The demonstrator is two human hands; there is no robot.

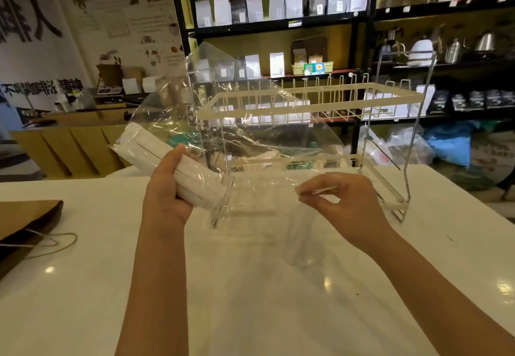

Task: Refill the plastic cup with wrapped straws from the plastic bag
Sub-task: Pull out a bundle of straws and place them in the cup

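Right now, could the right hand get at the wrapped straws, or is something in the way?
Probably not directly. The right hand pinches the clear plastic cup by its rim, so it is occupied, and the wrapped straws lie inside the plastic bag, gripped by the left hand.

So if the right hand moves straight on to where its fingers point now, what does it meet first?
Probably the crinkled clear plastic bag: the right hand points its fingers leftward, toward the bag's loose film and the white paper-wrapped straws beyond. Depth is unclear.
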